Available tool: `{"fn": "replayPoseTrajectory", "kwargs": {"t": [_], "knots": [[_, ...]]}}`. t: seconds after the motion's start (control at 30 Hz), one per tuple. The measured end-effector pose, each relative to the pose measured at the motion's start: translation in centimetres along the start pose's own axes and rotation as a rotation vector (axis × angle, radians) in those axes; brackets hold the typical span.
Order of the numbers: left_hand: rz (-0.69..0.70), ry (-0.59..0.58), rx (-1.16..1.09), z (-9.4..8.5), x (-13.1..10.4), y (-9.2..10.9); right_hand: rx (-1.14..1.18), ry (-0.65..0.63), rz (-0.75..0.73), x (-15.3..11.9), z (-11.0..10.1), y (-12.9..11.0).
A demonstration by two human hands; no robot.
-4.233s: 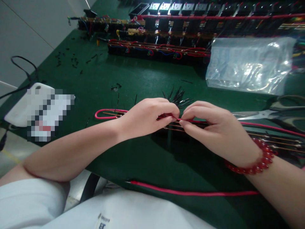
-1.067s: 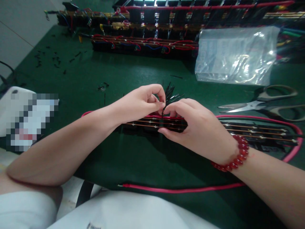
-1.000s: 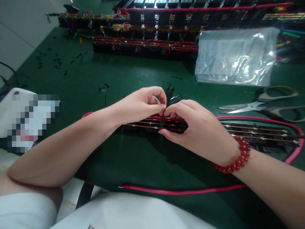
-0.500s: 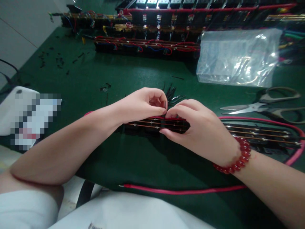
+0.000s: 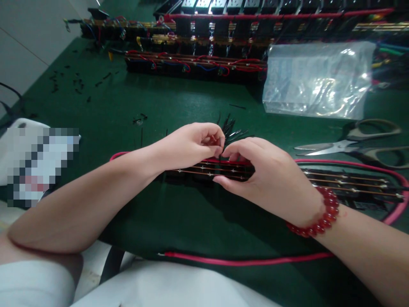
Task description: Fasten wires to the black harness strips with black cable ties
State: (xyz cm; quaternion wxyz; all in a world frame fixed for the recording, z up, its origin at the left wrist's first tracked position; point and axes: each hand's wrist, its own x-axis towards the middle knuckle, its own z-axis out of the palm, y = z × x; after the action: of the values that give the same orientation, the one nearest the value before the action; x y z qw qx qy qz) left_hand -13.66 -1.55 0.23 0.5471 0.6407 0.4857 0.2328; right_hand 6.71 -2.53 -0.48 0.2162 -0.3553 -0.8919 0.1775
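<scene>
A long black power strip [image 5: 347,179] with thin copper rods along its upper face lies across the table in front of me. My left hand [image 5: 204,143] is over its far edge, thumb and fingertips pinched on a thin black cable tie [image 5: 220,146] that stands at the strip. My right hand [image 5: 263,168] spans the strip from the right, its thumb at the near edge and its fingers curled at the far edge by the tie. Just behind the fingers lies a bundle of black cable ties [image 5: 234,130]. A red cable [image 5: 345,162] runs along the strip and loops around its right end.
Scissors [image 5: 345,147] lie partly open at the right, below a clear plastic bag [image 5: 316,83]. More wired strips [image 5: 198,64] are lined up at the back. Black scraps [image 5: 76,83] dot the left side, near a white device [image 5: 19,140]. A bare-ended red cable [image 5: 243,260] lies in front.
The left hand has dipped slightly toward the strip, its fingers closing tighter at the tie. My right hand keeps its place on the strip. The whole view has shifted slightly.
</scene>
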Motion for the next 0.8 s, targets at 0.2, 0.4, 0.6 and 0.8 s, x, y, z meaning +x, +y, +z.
{"fn": "replayPoseTrajectory", "kwargs": {"t": [0.2, 0.4, 0.6, 0.8], "knots": [[-0.010, 0.004, 0.073, 0.0, -0.1, 0.0, -0.002, -0.005, -0.003, 0.0, 0.0, 0.1], [-0.014, 0.000, 0.078, 0.0, 0.0, 0.0, -0.006, -0.016, -0.027, 0.0, 0.2, 0.3], [-0.059, 0.014, 0.070, -0.1, 0.0, 0.7, 0.006, -0.036, -0.030, -0.1, 0.2, 0.3], [-0.018, 0.085, 0.045, 0.1, 0.1, 1.1, 0.028, -0.037, -0.050, -0.2, 0.2, 0.4]]}}
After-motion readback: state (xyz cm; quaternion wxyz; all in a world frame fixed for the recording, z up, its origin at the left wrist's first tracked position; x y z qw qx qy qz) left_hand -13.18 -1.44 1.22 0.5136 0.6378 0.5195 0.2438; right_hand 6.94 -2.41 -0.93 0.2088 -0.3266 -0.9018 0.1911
